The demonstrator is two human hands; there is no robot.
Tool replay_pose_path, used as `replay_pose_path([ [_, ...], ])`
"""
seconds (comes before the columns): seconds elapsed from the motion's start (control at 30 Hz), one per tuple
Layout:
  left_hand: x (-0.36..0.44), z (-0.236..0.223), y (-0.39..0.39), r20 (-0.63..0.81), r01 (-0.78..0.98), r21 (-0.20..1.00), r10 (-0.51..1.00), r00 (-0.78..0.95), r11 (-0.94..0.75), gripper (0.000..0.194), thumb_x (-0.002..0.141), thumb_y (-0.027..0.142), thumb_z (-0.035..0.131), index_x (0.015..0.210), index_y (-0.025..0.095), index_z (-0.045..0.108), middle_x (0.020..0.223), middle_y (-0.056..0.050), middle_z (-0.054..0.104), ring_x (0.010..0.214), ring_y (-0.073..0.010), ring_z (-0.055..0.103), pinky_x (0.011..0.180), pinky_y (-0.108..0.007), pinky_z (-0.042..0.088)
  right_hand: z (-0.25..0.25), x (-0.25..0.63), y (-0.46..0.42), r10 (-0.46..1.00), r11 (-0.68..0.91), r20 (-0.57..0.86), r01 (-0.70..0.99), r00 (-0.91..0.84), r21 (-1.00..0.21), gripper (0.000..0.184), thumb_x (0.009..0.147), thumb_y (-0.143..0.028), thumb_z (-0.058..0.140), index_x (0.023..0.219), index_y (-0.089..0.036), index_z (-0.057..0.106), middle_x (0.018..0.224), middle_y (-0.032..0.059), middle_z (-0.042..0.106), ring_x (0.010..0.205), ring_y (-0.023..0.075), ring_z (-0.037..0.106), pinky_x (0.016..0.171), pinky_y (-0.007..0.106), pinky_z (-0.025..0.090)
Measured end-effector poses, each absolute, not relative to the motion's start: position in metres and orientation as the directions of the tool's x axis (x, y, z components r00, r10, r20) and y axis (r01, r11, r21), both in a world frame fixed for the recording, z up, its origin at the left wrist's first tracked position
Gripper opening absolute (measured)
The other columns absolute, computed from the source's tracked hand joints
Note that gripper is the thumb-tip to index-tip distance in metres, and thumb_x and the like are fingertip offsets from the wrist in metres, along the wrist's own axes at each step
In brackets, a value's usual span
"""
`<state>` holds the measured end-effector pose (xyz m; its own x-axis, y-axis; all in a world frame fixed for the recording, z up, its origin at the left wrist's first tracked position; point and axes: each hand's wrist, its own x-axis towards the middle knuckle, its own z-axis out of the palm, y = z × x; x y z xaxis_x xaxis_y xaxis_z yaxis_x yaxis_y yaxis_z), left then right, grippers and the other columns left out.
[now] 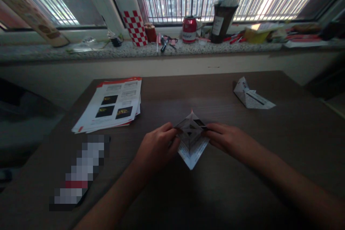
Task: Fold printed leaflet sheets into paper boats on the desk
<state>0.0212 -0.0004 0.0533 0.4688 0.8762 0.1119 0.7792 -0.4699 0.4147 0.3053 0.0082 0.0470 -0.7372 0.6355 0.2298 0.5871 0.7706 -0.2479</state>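
Note:
A folded sheet of printed paper [191,152] shaped like a diamond is held just above the table, one point toward me and one away. My left hand [159,142] pinches its left corner between thumb and fingers. On the opposite corner, my right hand [223,134] has its fingers closed. Between the hands the paper gapes into a hollow with a crease down its middle. Farther back on the right rests a folded paper figure [252,97] of similar printed paper, touched by neither hand.
A stack of printed sheets [118,91] lies at the table's back left. Nearer me on that side is a pixelated, phone-like object [82,169]. Along the windowsill [102,53] stand a red-checkered white bottle [134,25], a red can [189,30], a dark cup [222,21] and small clutter.

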Motion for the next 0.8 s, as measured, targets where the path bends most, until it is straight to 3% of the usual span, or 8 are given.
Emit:
replay_pose_path([
  [0.2,0.020,0.047,-0.001,0.117,0.769,0.450,0.883,0.455,-0.455,0.029,0.099,0.019,0.051,0.110,0.020,0.077,0.103,-0.006,0.069,0.081,-0.0198,0.070,0.072,-0.035,0.056,0.040,0.308,0.009,0.648,0.760,0.248,0.592,-0.720,-0.269,0.025,0.104,-0.015,0.055,0.123,-0.017,0.070,0.126,0.0137,0.073,0.106,0.0273,0.074,0.086,0.042,0.065],
  [0.33,0.020,0.040,0.000,0.224,0.702,0.477,0.845,0.485,-0.529,0.029,0.094,0.012,0.056,0.114,0.017,0.076,0.117,-0.010,0.065,0.098,-0.0230,0.069,0.087,-0.040,0.059,0.038,0.309,0.008,0.655,0.755,0.271,0.590,-0.705,-0.287,0.028,0.101,-0.015,0.058,0.126,-0.019,0.069,0.127,0.0135,0.073,0.106,0.0269,0.074,0.086,0.041,0.064],
  [0.43,0.020,0.035,-0.001,0.289,0.655,0.475,0.807,0.515,-0.588,0.030,0.094,0.009,0.055,0.117,0.015,0.074,0.117,-0.010,0.065,0.102,-0.0235,0.069,0.090,-0.041,0.059,0.043,0.308,0.005,0.650,0.756,0.263,0.572,-0.713,-0.319,0.030,0.098,-0.017,0.059,0.127,-0.019,0.068,0.126,0.0137,0.072,0.106,0.0270,0.074,0.087,0.041,0.064],
  [0.63,0.020,0.031,-0.003,0.321,0.643,0.446,0.782,0.535,-0.623,0.034,0.099,0.009,0.051,0.127,0.022,0.066,0.107,-0.005,0.064,0.089,-0.0188,0.068,0.077,-0.033,0.058,0.049,0.304,0.001,0.668,0.735,0.265,0.562,-0.695,-0.379,0.029,0.104,-0.022,0.050,0.124,-0.014,0.069,0.121,0.0158,0.072,0.103,0.0278,0.073,0.087,0.042,0.063],
  [0.8,0.023,0.026,-0.004,0.353,0.696,0.462,0.834,0.424,-0.550,0.021,0.099,0.012,0.052,0.117,0.023,0.054,0.098,-0.002,0.065,0.071,-0.0165,0.064,0.060,-0.028,0.050,0.045,0.301,0.001,0.715,0.687,0.256,0.587,-0.650,-0.429,0.025,0.107,-0.024,0.049,0.121,-0.018,0.069,0.123,0.0140,0.069,0.105,0.0251,0.072,0.088,0.039,0.061],
])
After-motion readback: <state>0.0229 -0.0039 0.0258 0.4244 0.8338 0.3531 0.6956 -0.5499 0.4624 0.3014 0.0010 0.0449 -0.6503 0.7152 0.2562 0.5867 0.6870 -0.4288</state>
